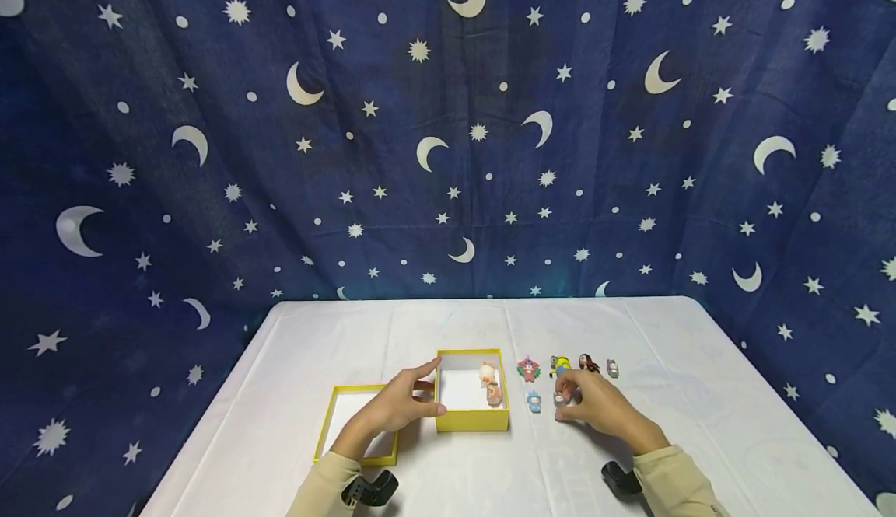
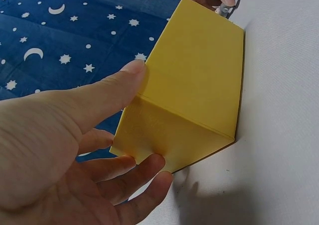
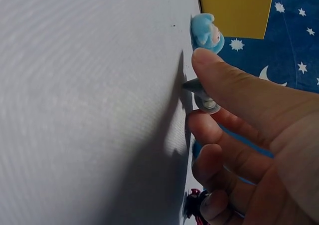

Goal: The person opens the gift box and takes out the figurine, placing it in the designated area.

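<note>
My left hand (image 1: 400, 402) rests at the left end of a yellow box (image 1: 472, 421). Its thumb touches the front rim, and loosely spread fingers lie against the side wall in the left wrist view. Inside the white-lined box, toward the right, are a cream figurine (image 1: 487, 374) and a peach-brown one (image 1: 494, 395). Right of the box, my right hand (image 1: 595, 402) pinches a small grey figurine (image 3: 205, 100) between thumb and index finger, low over the white table. Fingers partly hide this figurine. A light-blue figurine (image 1: 534, 402) lies between box and right hand.
A yellow-edged lid (image 1: 336, 416) lies left of the box, partly under my left forearm. Behind the right hand are a pink-and-green figurine (image 1: 528, 369), a yellow-and-blue minion figure (image 1: 560, 365), a dark-red one (image 1: 588, 362) and a grey one (image 1: 612, 368). A starry curtain (image 1: 448, 151) hangs behind.
</note>
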Demonstrator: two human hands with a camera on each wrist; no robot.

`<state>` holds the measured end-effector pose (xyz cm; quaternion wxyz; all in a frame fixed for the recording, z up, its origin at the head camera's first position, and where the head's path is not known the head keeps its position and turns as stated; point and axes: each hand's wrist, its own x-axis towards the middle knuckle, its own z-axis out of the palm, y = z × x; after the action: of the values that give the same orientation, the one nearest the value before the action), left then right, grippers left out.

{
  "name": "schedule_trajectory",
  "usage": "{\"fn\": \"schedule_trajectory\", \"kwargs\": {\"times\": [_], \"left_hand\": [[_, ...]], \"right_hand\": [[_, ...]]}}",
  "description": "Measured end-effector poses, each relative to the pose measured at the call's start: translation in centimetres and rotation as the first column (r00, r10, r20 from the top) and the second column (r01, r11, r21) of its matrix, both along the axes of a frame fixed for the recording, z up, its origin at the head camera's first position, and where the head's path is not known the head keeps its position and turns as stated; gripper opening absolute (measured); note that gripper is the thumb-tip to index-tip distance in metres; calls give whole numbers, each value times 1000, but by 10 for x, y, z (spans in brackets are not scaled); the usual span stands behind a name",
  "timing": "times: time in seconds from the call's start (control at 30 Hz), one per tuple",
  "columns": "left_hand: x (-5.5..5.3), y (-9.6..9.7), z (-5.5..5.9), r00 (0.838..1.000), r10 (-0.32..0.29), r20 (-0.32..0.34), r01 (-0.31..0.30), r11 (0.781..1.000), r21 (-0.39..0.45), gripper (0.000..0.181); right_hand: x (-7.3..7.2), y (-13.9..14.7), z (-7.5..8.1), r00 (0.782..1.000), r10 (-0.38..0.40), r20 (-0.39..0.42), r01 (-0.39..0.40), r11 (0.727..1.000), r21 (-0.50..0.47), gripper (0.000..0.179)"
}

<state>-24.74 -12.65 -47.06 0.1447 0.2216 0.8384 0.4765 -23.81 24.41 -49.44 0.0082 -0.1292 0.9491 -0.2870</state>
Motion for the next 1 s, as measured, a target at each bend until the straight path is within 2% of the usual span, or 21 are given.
{"fn": "schedule_trajectory", "kwargs": {"times": [0.73,1.0], "left_hand": [[0,0,-1,1000,3,9,-3,1000,3,84],[0,-1,-1,1000,-1,0,1,1000,3,84]], "right_hand": [[0,-1,-1,999,36,10,-35,999,-16,35],[1,-1,4,1000,2,23,-2,1000,-6,37]]}}
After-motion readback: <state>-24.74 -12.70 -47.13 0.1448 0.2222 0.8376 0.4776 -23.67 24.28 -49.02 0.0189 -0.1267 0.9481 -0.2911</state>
